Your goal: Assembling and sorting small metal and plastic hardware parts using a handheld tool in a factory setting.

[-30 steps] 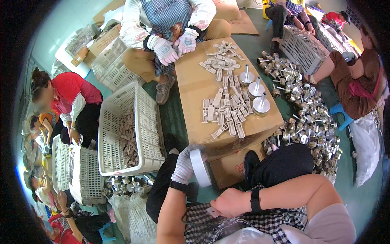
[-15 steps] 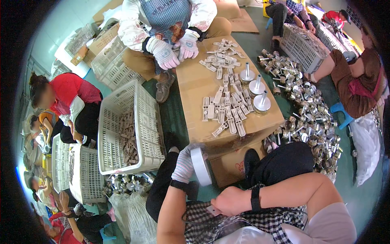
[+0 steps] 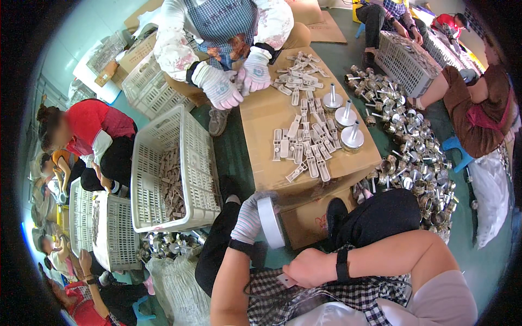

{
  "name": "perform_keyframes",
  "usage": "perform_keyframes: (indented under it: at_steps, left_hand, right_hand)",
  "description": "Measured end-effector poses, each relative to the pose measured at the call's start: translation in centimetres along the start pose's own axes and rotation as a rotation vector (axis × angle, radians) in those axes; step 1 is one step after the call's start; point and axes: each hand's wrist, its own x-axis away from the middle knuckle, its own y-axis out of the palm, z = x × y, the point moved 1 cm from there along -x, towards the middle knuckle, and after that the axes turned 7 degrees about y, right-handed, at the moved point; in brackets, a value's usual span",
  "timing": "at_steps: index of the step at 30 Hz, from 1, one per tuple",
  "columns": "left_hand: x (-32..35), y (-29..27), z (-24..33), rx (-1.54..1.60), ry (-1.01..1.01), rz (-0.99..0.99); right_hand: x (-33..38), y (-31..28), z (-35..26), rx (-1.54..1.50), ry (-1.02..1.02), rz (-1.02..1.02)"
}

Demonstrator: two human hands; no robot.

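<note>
My gloved left hand [image 3: 247,217] has its fingers closed around a white disc [image 3: 270,221], held on edge just below the cardboard surface [image 3: 266,114]. My bare right hand [image 3: 305,267] is fisted against my checked shirt, pinching a small white piece [image 3: 285,280]. Beyond, grey metal strips [image 3: 304,144] cover the surface, beside a white basket [image 3: 163,174].

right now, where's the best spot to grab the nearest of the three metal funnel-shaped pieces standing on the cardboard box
Take the nearest funnel-shaped piece by its narrow upright stem, coming straight down from above. It stands on its wide round base on the cardboard box, so the stem sticks up free. Flat grey clips crowd its left side and another funnel piece stands close behind, so a side approach looks cramped.
</note>
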Motion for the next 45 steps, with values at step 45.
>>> perform_keyframes:
  at_steps: [45]
  left_hand:
    - [-0.4,-0.8,-1.1,0.514,-0.155,0.015]
  right_hand:
    - [-0.3,1.3,0.7,0.001,-0.031,0.065]
